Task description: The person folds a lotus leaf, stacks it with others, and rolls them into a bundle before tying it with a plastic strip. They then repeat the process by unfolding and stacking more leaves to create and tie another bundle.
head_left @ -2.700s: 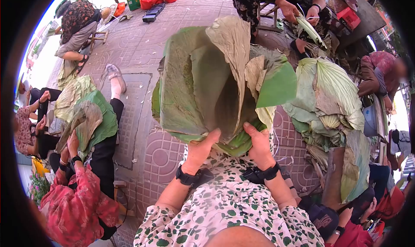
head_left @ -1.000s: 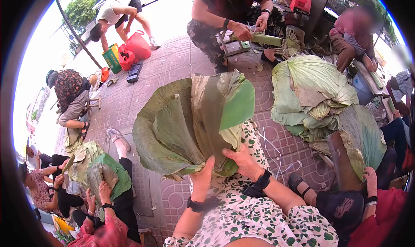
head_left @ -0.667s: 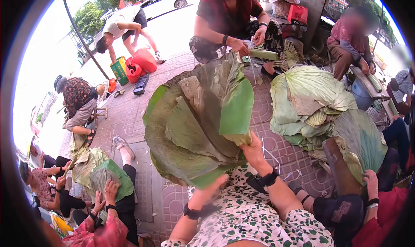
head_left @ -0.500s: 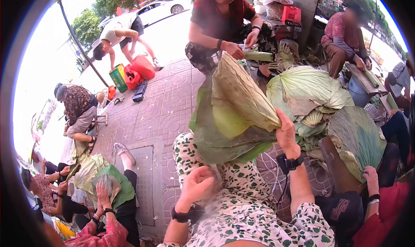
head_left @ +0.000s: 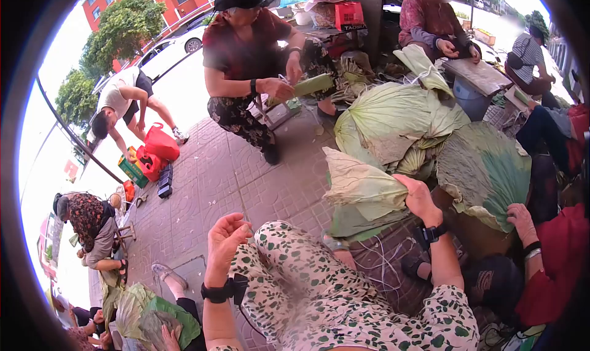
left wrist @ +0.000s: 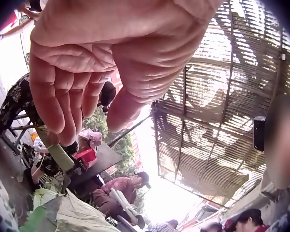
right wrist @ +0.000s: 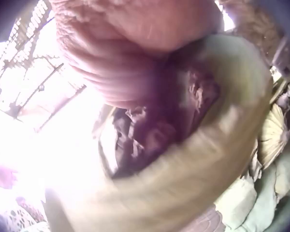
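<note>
My right hand (head_left: 420,202) grips the gathered edge of a bundle of large dried leaves (head_left: 369,194), which hangs to its left, beside the big leaf pile (head_left: 387,117). In the right wrist view the leaf (right wrist: 183,174) curves round below the thumb side of the right hand (right wrist: 135,48), its fingers hidden. My left hand (head_left: 226,243) is raised over my left knee, touching nothing. The left wrist view shows that hand (left wrist: 101,63) with its fingers loosely bent and nothing between fingers and thumb.
Across from me a seated person (head_left: 246,56) in a black cap holds a folded green strip (head_left: 312,85). A neighbour's hand (head_left: 522,223) touches a broad leaf (head_left: 485,169) at the right. White strings (head_left: 384,259) lie on the paving. Red bags (head_left: 158,145) stand far left.
My right hand has carried the leaf bundle rightward, toward the pile. My left hand has let go of it and moved left and up. The view has turned toward the right.
</note>
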Motion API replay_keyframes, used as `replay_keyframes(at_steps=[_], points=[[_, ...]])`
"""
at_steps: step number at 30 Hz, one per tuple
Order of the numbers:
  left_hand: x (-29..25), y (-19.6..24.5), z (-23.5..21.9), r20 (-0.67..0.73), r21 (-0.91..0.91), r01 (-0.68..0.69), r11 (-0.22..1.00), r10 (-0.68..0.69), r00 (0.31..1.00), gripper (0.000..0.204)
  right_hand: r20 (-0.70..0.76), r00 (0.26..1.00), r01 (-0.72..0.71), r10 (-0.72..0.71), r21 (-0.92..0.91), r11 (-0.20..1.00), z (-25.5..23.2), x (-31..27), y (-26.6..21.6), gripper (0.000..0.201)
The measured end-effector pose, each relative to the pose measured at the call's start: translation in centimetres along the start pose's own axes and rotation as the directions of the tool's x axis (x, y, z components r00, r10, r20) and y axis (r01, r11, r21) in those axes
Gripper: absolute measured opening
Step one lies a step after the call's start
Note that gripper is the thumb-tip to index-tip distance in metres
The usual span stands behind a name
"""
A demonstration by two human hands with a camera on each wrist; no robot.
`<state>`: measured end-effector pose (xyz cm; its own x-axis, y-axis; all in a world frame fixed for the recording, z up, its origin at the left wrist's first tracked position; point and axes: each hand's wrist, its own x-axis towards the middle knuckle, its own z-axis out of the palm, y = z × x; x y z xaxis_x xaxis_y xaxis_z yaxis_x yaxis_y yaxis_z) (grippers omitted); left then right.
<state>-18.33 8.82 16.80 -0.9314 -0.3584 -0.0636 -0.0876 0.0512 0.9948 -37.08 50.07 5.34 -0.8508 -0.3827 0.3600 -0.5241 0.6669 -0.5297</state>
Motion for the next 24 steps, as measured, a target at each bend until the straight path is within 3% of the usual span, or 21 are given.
replay_keyframes(at_steps=[2, 3, 4, 5, 6, 7, 8, 10, 12, 13, 16, 18, 19, 20, 21, 22, 24], points=[[2.4, 0.2, 0.8, 0.047, 0.049, 0.035, 0.998, -0.037, 0.998, 0.031, -0.026, 0.999, -0.026, 0.046, 0.512, 0.859, -0.5, 0.0, 0.6, 0.030], [3.6, 0.3, 1.2, 0.071, 0.100, 0.062, 0.993, -0.069, 0.995, 0.031, -0.025, 0.998, -0.041, 0.062, 0.504, 0.862, -0.8, -0.2, 0.8, 0.030], [4.8, 0.5, 1.8, 0.107, 0.140, 0.071, 0.988, -0.086, 0.991, 0.030, 0.032, 0.989, -0.107, 0.145, 0.829, 0.548, -1.0, -0.7, 0.8, 0.031], [6.0, 0.5, 2.4, 0.120, 0.140, 0.083, 0.987, -0.100, 0.988, 0.030, 0.115, 0.973, -0.140, 0.199, 0.983, 0.118, -1.2, -1.5, 0.6, 0.032], [7.3, 0.5, 3.0, 0.184, 0.161, 0.071, 0.984, -0.101, 0.978, 0.031, 0.063, 0.940, -0.105, 0.336, 0.988, 0.110, -1.6, -2.0, -1.0, 0.035], [8.4, 0.3, 3.4, 0.247, 0.181, 0.057, 0.982, -0.101, 0.964, 0.031, -0.100, 0.937, -0.128, 0.334, 0.793, 0.596, -1.7, -1.6, -2.8, 0.036], [10.1, -1.3, 3.5, 0.315, 0.128, 0.009, 0.992, -0.049, 0.948, 0.032, -0.094, 0.932, -0.144, 0.350, 0.789, 0.597, -1.1, -1.7, -2.0, 0.036], [11.5, -0.5, 5.0, 0.328, 0.184, 0.059, 0.981, -0.118, 0.937, 0.032, -0.010, 0.968, -0.219, 0.252, 0.466, 0.857, 1.8, -2.1, 1.5, 0.038], [12.7, -0.4, 6.3, 0.344, 0.247, 0.109, 0.963, -0.192, 0.919, 0.033, 0.117, 0.976, -0.193, 0.185, 0.067, 0.979, 2.6, -1.4, 2.1, 0.040], [13.3, -1.0, 6.6, 0.353, 0.244, 0.111, 0.963, -0.195, 0.915, 0.033, 0.095, 0.969, -0.240, 0.229, 0.128, 0.962, 2.6, -1.7, 2.2, 0.047], [14.7, -4.1, 6.6, 0.444, 0.257, 0.110, 0.960, -0.218, 0.869, 0.037, 0.097, 0.933, -0.357, 0.348, 0.098, 0.929, 3.3, -1.6, 1.9, 0.040], [14.9, -5.5, 6.7, 0.441, 0.222, 0.190, 0.956, -0.272, 0.855, 0.036, 0.079, 0.888, -0.442, 0.453, 0.414, 0.796, 4.1, -1.1, 2.2, 0.035], [14.9, -6.0, 6.6, 0.430, 0.189, 0.262, 0.946, -0.320, 0.844, 0.035, 0.079, 0.886, -0.447, 0.457, 0.407, 0.796, 4.5, -0.9, 2.2, 0.035], [14.8, -6.2, 6.7, 0.409, 0.167, 0.312, 0.935, -0.354, 0.841, 0.034, 0.126, 0.850, -0.447, 0.511, 0.685, 0.575, 4.8, -0.6, 1.8, 0.033], [15.0, -6.6, 6.6, 0.412, 0.163, 0.319, 0.934, -0.358, 0.838, 0.034, 0.192, 0.817, -0.393, 0.544, 0.876, 0.281, 5.1, -0.3, 1.4, 0.032], [15.0, -7.2, 6.6, 0.427, 0.175, 0.299, 0.938, -0.346, 0.836, 0.035, 0.186, 0.826, -0.341, 0.533, 0.916, 0.209, 5.3, -0.4, 0.9, 0.029], [14.8, -7.3, 6.8, 0.456, 0.167, 0.290, 0.942, -0.335, 0.825, 0.036, 0.224, 0.797, -0.392, 0.560, 0.899, 0.197, 7.3, 0.1, 0.6, 0.029]])
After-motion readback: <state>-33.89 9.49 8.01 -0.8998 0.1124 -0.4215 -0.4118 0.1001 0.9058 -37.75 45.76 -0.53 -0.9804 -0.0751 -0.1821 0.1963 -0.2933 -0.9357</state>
